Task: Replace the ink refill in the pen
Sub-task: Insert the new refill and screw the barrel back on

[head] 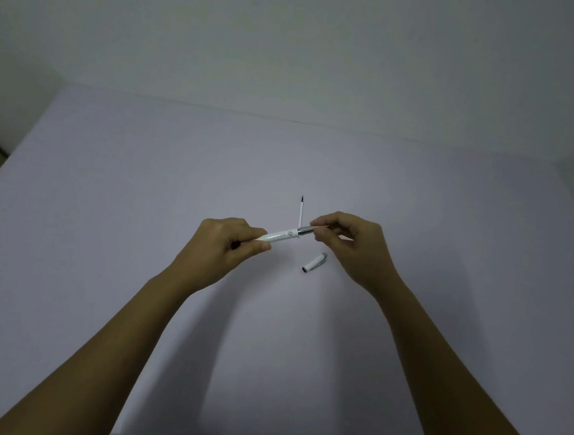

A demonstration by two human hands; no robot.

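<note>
I hold a white pen [282, 235] level above the table, its barrel running left to right. My left hand [228, 247] grips the barrel's left end. My right hand [349, 242] pinches the silver grip section [305, 231] at the pen's right end; the pen's tip is hidden by those fingers. A thin white ink refill [301, 211] with a dark tip lies on the table just behind the pen, pointing away from me. The white pen cap [314, 262] lies on the table below my right hand.
The table [139, 240] is a plain pale surface against a grey wall. Its left edge [4, 167] runs diagonally and its far edge [286, 117] meets the wall. A dark strip shows at the near edge.
</note>
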